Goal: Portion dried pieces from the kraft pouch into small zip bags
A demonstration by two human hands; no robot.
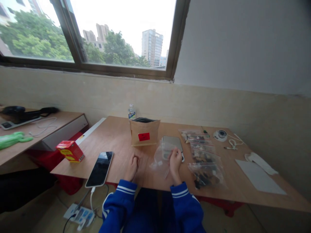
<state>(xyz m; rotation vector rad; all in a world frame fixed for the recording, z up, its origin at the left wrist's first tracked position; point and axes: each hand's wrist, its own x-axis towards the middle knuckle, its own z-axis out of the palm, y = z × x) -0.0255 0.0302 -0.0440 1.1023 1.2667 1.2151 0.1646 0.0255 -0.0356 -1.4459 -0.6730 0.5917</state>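
My right hand (175, 160) pinches the edge of an empty clear plastic zip bag (162, 158) lying on the wooden table (116, 136). My left hand (132, 167) rests on the table near its front edge, fingers curled, with nothing visible in it. A small grey scale (172, 142) sits just behind the clear bag. A brown paper pouch (144, 132) with a red label stands upright behind the hands. Several filled zip bags (205, 161) holding dark small pieces lie in a row to the right of my right hand.
A phone (100, 169) on a charging cable lies at the table's left front. A red box (70, 150) sits at the left corner. A water bottle (131, 112), a white round device (220, 135), white paper (259, 177) and a second desk (36, 129) on the left are also present.
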